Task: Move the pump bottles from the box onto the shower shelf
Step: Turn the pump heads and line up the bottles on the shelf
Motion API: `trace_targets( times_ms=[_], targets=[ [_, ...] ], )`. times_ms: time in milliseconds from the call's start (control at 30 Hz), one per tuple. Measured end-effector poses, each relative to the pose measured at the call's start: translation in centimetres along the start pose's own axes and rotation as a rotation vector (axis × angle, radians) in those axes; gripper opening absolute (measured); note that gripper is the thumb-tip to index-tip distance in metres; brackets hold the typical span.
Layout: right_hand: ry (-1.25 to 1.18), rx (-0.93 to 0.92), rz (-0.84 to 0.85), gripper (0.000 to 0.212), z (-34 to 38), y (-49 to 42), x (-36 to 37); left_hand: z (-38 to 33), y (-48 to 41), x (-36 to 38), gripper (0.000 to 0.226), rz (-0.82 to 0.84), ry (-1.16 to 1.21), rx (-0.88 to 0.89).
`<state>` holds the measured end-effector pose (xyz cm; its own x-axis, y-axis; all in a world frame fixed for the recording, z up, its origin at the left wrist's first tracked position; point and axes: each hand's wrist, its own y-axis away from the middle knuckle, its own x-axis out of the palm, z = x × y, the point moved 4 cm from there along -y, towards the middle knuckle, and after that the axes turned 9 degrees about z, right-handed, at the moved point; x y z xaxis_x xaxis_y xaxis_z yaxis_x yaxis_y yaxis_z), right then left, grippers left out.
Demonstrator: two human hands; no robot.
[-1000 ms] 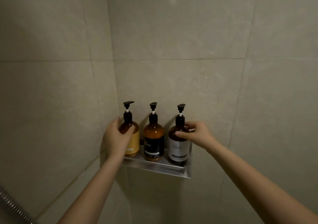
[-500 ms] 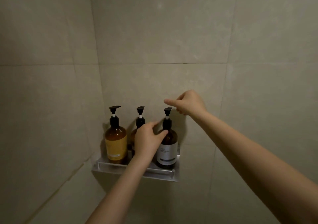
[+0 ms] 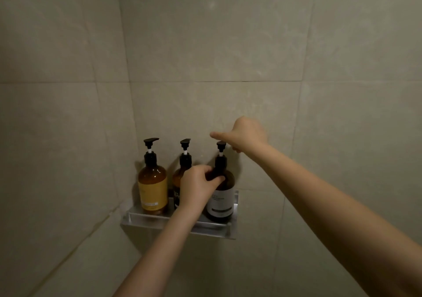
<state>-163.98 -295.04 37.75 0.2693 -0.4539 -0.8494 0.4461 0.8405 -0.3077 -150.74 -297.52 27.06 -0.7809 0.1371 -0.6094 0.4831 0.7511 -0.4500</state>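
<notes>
Three amber pump bottles stand upright in a row on the metal shower shelf (image 3: 146,220) in the tiled corner. The yellow-label bottle (image 3: 152,185) is at the left, the black-label bottle (image 3: 182,164) in the middle, and the white-label bottle (image 3: 222,202) at the right. My left hand (image 3: 196,186) grips the shoulder of the white-label bottle and covers much of the middle one. My right hand (image 3: 244,134) is at that bottle's black pump head (image 3: 221,145), forefinger stretched out over it and thumb beside it. The box is out of view.
Beige tiled walls (image 3: 228,45) meet in a corner just left of the shelf. The shelf's right end sticks out from the wall with bare tile beyond it.
My left hand left the yellow-label bottle and took the white-label one. My right hand rose from that bottle's body to its pump head. The view shifted right.
</notes>
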Motion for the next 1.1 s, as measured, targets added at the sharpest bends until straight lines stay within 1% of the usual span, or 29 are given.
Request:
trace_targets(
  times_ms=[67, 133, 267, 400, 600, 733, 933, 1100],
  targets=[
    [0.056, -0.012, 0.008, 0.053, 0.5, 0.2, -0.2, 0.1, 0.0, 0.0, 0.014, 0.001, 0.013, -0.001],
    [0.073, -0.027, 0.057, 0.045, 0.9, 0.1, 0.0, 0.1, 0.0, -0.1, 0.014, -0.001, 0.007, -0.006],
    [-0.025, -0.085, 0.178, 0.030, 0.9, -0.2, 0.6, 0.0, 0.2, 0.1, 0.017, -0.006, 0.011, 0.009],
    [-0.092, -0.166, 0.341, 0.029, 0.8, -0.2, 1.0, -0.1, 0.5, 0.3, 0.015, -0.013, 0.030, 0.019],
    [-0.048, -0.300, 0.476, 0.035, 1.0, 0.2, 0.7, -0.1, 0.3, -0.1, 0.030, -0.041, 0.058, 0.002],
    [-0.090, -0.328, 0.507, 0.035, 0.6, 0.5, 0.8, 0.1, -0.3, -0.4, 0.035, -0.007, 0.056, -0.041],
    [-0.105, -0.368, 0.516, 0.036, 0.4, 1.0, 0.9, 0.2, 0.2, -0.1, 0.035, -0.031, 0.070, -0.038],
    [-0.374, -0.269, 0.377, 0.024, -0.8, 0.6, 0.4, 0.1, 0.5, 0.1, 0.036, -0.043, 0.070, -0.036]
  ],
)
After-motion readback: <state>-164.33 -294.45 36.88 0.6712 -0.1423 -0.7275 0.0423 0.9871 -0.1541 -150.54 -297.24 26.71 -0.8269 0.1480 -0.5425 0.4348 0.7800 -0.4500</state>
